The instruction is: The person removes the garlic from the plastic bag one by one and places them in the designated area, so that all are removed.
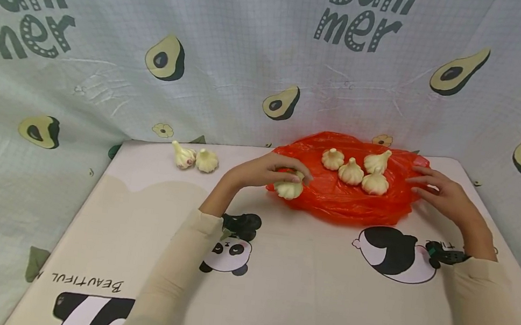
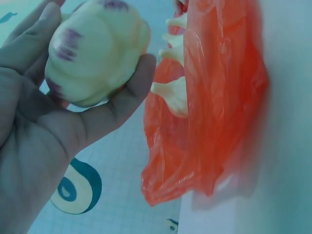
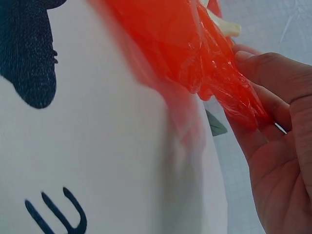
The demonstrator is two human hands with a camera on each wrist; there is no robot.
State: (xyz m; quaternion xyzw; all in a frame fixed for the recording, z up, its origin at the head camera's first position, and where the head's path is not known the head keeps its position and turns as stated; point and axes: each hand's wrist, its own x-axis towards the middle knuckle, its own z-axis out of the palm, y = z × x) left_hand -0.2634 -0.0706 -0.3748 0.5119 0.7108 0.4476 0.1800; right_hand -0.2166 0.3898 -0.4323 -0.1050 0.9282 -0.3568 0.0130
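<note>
My left hand (image 1: 266, 172) grips a garlic bulb (image 1: 288, 189) just over the left edge of a red plastic bag (image 1: 333, 204). The left wrist view shows the bulb (image 2: 97, 53) with purple patches, held between thumb and fingers. Several more garlic bulbs (image 1: 351, 172) sit on the spread bag, stems up. At the bag's right edge is my right hand (image 1: 446, 196). From the right wrist, the bag's crumpled edge (image 3: 243, 102) shows between the thumb and fingers of that hand (image 3: 282, 141).
Two garlic bulbs (image 1: 185, 156) lie side by side at the back left of the table (image 1: 300, 276), whose cover has panda prints and lettering. Behind the table's back edge hangs a pale curtain (image 1: 236, 45) printed with avocados.
</note>
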